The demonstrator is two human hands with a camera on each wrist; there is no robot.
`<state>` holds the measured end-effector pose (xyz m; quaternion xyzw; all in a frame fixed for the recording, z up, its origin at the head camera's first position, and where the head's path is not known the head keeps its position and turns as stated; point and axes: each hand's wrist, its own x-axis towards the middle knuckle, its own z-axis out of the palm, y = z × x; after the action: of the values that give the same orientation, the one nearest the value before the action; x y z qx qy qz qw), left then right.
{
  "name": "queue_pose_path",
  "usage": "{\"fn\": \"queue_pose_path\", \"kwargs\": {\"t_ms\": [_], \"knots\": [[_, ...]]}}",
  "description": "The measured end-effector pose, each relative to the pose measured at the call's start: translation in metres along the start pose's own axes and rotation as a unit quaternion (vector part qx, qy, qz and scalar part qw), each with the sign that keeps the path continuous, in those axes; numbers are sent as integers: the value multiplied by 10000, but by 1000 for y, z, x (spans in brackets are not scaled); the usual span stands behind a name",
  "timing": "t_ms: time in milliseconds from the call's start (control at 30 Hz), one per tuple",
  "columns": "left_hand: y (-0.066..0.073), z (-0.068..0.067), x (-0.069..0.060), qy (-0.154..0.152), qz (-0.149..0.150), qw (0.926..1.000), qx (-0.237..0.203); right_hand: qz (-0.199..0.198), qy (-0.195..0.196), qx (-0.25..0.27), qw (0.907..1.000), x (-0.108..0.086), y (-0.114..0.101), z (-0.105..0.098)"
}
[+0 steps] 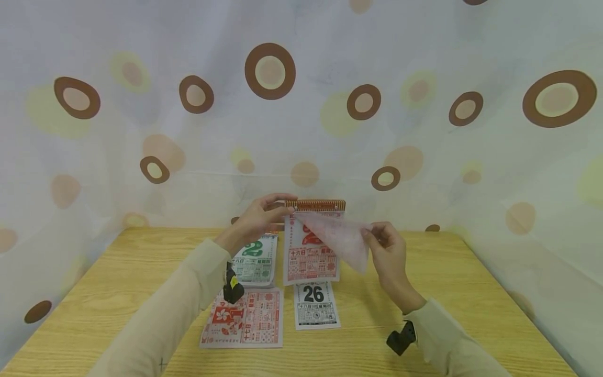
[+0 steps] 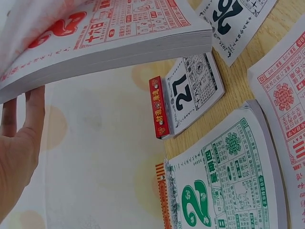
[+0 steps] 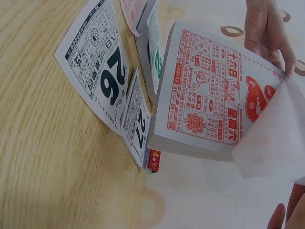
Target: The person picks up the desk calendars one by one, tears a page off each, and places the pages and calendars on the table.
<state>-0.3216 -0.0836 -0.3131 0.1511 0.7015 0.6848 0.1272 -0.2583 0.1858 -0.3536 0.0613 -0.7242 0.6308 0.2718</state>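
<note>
A thick tear-off calendar (image 1: 308, 267) with red print and an orange-and-gold header strip (image 1: 314, 205) is held up off the table. My left hand (image 1: 256, 217) grips its upper left edge; in the left wrist view, fingers lie behind the block. My right hand (image 1: 388, 256) pinches the lower right of a thin, translucent pinkish sheet (image 1: 343, 242). That sheet is pulled diagonally across the pad's front, its upper left end still near the header strip. Beneath it, the red-printed page (image 3: 205, 90) shows, its large numeral partly covered.
A green-printed calendar pad (image 1: 256, 259) lies left of the held one. Nearer are a loose red-printed sheet (image 1: 245, 319) and a loose black "26" sheet (image 1: 316, 306). A small "27" calendar (image 2: 188, 95) with a red header sits behind. A patterned curtain (image 1: 301, 131) backs the wooden table (image 1: 141, 277).
</note>
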Motion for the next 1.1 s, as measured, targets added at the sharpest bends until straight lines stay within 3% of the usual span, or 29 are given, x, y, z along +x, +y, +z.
{"fn": "queue_pose_path", "kwargs": {"t_ms": [300,633,1100], "knots": [[-2,-9,-4,-33,102,9999,-130,182,218,-56,9996,8,0,-12],[-3,-8,-5,-60,-96,9999,-110,381,320,219,9985,9,1,-14],[-6,-8,-3,-76,-8,10000,-56,356,536,474,9968,15,3,-17]]}}
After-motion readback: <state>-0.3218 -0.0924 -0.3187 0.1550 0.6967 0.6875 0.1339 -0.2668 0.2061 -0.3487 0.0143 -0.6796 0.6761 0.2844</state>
